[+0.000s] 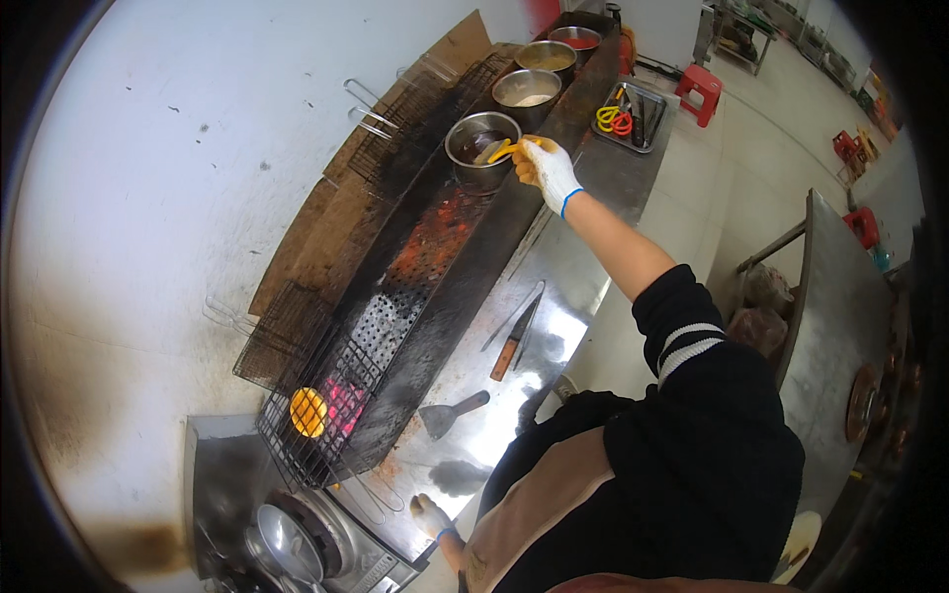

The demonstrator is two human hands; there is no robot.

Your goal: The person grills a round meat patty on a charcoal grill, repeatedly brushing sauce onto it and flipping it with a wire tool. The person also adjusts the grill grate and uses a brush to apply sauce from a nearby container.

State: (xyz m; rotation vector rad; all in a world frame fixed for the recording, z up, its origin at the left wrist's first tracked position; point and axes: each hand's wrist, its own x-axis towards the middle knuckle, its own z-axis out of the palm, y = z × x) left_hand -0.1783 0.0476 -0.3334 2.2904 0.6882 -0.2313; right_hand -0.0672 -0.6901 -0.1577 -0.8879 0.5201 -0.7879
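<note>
My right hand (547, 167), in a white work glove with a blue cuff, holds the yellow handle of a brush (498, 152). The brush's head is over or in a steel bowl (483, 142) of dark liquid on the long charcoal grill (474, 274). At the bottom, my left hand (430, 517), gloved too, is near the wire handles of a grilling basket (319, 400); whether it touches anything I cannot tell. On the basket lies a round yellow-orange piece of food (308, 412), beside glowing coals.
More steel bowls (526, 89) stand along the grill's far end. On the steel table are a wooden-handled knife (517, 337), tongs (519, 319), a scraper (448, 415) and a tray with scissors (630, 117). A stove with metal pans (289, 541) is at the lower left.
</note>
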